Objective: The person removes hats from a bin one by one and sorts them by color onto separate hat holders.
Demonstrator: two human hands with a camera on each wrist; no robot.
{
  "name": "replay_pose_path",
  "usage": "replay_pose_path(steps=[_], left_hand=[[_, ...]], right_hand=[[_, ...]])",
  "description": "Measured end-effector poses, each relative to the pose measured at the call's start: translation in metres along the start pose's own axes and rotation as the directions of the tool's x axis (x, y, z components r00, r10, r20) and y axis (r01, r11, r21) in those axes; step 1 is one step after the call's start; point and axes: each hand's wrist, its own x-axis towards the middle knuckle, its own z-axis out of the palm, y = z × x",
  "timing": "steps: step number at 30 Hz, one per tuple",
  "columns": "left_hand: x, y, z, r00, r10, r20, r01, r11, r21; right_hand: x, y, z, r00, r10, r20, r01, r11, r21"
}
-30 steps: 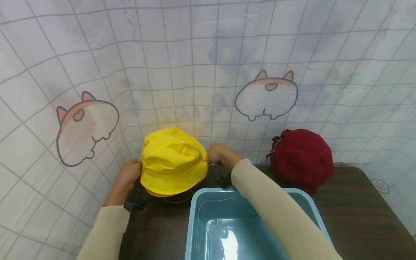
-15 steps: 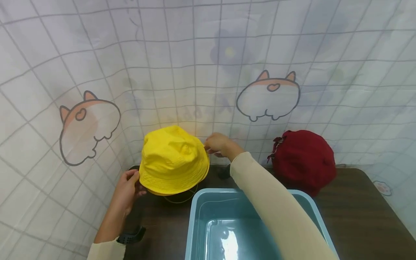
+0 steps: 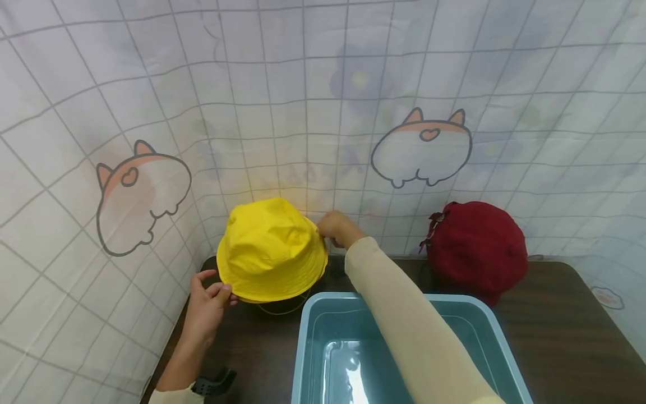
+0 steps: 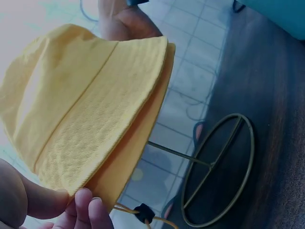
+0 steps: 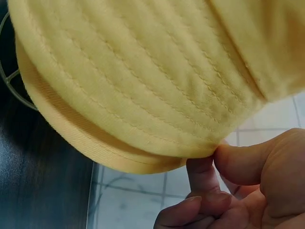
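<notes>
A yellow bucket hat (image 3: 272,249) sits on a thin wire stand, whose round base (image 4: 248,162) shows in the left wrist view. My left hand (image 3: 207,303) pinches the hat's brim at its front left edge, thumb above and fingers below. On the opposite side, my right hand (image 3: 339,227) pinches the brim between thumb and forefinger, as the right wrist view shows near the thumb (image 5: 248,162). A cord with a black toggle (image 4: 144,213) hangs beneath the brim. Most of the stand is hidden under the hat.
A light blue plastic tub (image 3: 308,336) stands in front of the hat, under my right forearm. To the right, a dark red hat (image 3: 476,249) with a tie at its side stands at the back of the dark wooden table (image 3: 565,336). A grid-patterned cloth (image 3: 282,84) hangs behind.
My left hand has moved from the hat's left side toward the front left of the brim. My right hand has shifted slightly along the right edge. The hat has barely moved.
</notes>
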Motion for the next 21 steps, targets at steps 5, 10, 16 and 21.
replay_pose_path(steps=[5, 10, 16, 21], left_hand=[[0.005, -0.004, 0.007, 1.000, 0.019, -0.022, -0.019, 0.999, 0.037], [0.004, -0.003, 0.006, 1.000, 0.031, 0.000, -0.031, 0.983, 0.180], [-0.008, 0.007, -0.009, 0.995, 0.099, -0.028, -0.079, 0.905, 0.419], [-0.019, 0.018, -0.020, 0.974, 0.221, -0.047, -0.169, 0.851, 0.496]], right_hand=[[-0.001, 0.000, 0.000, 0.999, -0.013, -0.033, 0.011, 0.998, -0.068], [-0.017, -0.006, -0.016, 0.997, -0.065, -0.045, 0.056, 0.983, -0.177], [-0.058, -0.013, -0.066, 0.962, -0.251, -0.106, 0.207, 0.926, -0.316], [-0.111, -0.015, -0.120, 0.901, -0.390, -0.191, 0.299, 0.875, -0.380]])
